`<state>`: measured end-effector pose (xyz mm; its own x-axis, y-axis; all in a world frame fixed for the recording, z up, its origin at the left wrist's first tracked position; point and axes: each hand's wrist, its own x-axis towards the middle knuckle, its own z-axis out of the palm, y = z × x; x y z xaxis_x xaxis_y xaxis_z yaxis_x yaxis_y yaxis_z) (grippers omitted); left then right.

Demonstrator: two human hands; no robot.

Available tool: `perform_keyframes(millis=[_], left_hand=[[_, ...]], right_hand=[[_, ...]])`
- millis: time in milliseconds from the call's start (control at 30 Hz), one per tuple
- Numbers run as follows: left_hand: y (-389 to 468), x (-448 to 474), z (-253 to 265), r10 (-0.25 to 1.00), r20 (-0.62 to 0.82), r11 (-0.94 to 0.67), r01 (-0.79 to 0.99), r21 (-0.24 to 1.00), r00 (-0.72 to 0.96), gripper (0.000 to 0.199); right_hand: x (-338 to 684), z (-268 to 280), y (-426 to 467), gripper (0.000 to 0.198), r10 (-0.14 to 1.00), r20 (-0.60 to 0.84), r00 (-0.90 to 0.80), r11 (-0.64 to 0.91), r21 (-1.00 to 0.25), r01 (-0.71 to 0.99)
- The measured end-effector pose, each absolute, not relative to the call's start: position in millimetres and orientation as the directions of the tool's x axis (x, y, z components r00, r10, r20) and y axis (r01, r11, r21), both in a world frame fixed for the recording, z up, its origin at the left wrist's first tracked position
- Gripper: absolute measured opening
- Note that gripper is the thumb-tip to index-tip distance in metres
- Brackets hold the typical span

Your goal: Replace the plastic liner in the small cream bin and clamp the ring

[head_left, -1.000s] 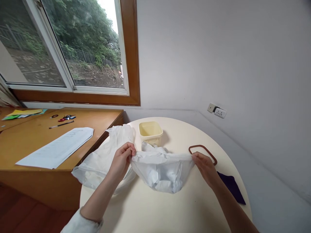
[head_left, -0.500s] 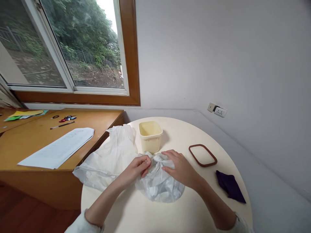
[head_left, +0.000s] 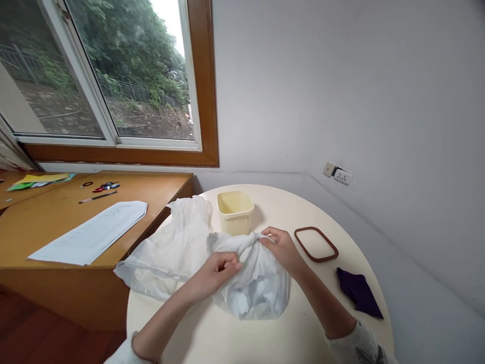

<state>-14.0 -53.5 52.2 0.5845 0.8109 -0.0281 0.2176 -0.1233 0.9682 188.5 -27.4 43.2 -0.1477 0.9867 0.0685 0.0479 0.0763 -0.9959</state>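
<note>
The filled white plastic bag (head_left: 261, 293) sits near the middle of the round cream counter (head_left: 303, 328), its upper part gathered and twisted, with pale, crumpled contents showing through the thin film. The right hand (head_left: 281, 248) has its fingers clamped on the twisted neck, at the top right of the bundle. The left hand (head_left: 217, 270) lies against the bag's left side with its fingers curled in; whether they pinch any film is hard to say, since the back of the hand faces the camera.

Just behind the bag stands an open, pale yellow container (head_left: 235, 222), upright. A second white bag (head_left: 166, 253) lies loosely spread to the left, reaching over the counter's edge. To the right of the right hand, a brown rounded frame (head_left: 322, 260) lies flat, with a dark purple cloth (head_left: 359, 292) near it, closer to the person. On the wooden counter (head_left: 159, 184) at far left are white papers (head_left: 93, 232) and a pen (head_left: 97, 197).
</note>
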Motion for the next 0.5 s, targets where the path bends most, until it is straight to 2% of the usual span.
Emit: perform_keyframes(millis=[100,233,300,433,500], left_hand=[[-49.9,-12.2,49.2,0.817,-0.038,-0.115,0.227,0.967,0.576,0.040],[-47.3,-9.7,44.9,0.845,-0.082,-0.066,0.256,0.964,0.528,0.033],[-46.9,-9.7,44.0,0.886,-0.070,-0.057,0.257,0.965,0.459,0.027],[-44.3,-11.4,44.4,0.937,0.029,-0.155,0.342,0.927,0.347,0.054],[-41.8,-12.3,45.2,0.926,0.039,-0.212,0.431,0.877,0.375,0.046]], right_hand=[[193.3,42.7,-30.2,0.027,0.994,0.017,-0.106,0.006,-0.995,-0.097],[195.3,43.2,-35.2,0.027,0.992,0.023,-0.127,0.004,-0.989,-0.146],[195.4,45.7,-37.8,0.027,0.981,0.042,-0.190,0.014,-0.989,-0.148],[194.0,51.8,-43.0,0.025,0.917,0.040,-0.397,0.018,-0.998,-0.061],[192.8,53.5,-45.3,0.025,0.871,0.018,-0.491,0.030,-0.999,0.016]])
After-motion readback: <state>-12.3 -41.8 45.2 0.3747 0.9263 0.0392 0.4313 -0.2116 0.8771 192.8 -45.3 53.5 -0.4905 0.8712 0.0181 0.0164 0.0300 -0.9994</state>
